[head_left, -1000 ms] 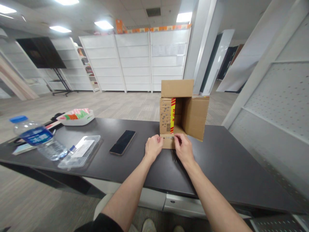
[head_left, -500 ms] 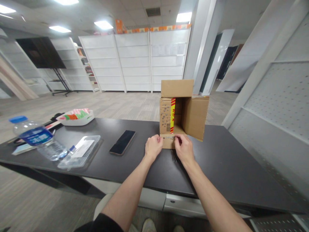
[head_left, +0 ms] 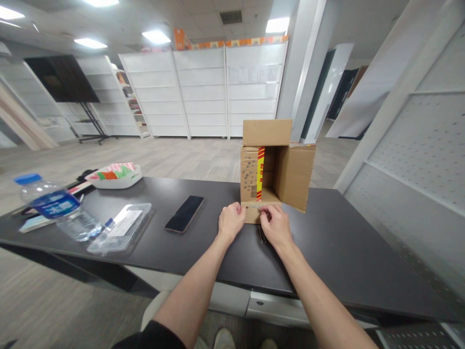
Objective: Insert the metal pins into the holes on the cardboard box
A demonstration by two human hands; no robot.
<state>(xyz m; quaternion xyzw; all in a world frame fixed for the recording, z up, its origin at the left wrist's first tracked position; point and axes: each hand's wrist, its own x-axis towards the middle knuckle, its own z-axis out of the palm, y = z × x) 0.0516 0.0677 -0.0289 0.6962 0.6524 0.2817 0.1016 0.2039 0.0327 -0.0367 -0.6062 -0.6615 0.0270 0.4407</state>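
Observation:
An open cardboard box [head_left: 286, 174] stands on the dark table, its opening facing me and its flaps spread. Its bottom flap [head_left: 252, 216] carries a row of small metal heads and dark holes, and more heads dot the left flap [head_left: 248, 169] beside a yellow and red strip. My left hand [head_left: 231, 222] is closed on the left edge of the bottom flap. Fingers pinched, my right hand [head_left: 276, 224] is at the flap's right part; whatever is between the fingertips is too small to make out. Several long thin screws or nails [head_left: 261, 234] show beneath the flap.
Left of the hands lies a black phone [head_left: 185, 214]. Farther left are a clear plastic case [head_left: 125, 225], a water bottle [head_left: 54, 203] and a white tray [head_left: 118, 183] with colourful contents. A white perforated panel [head_left: 417, 145] stands along the right side.
My right hand has shifted slightly left along the bottom flap, its fingertips now lower on the flap. My left hand stays at the flap's left edge.

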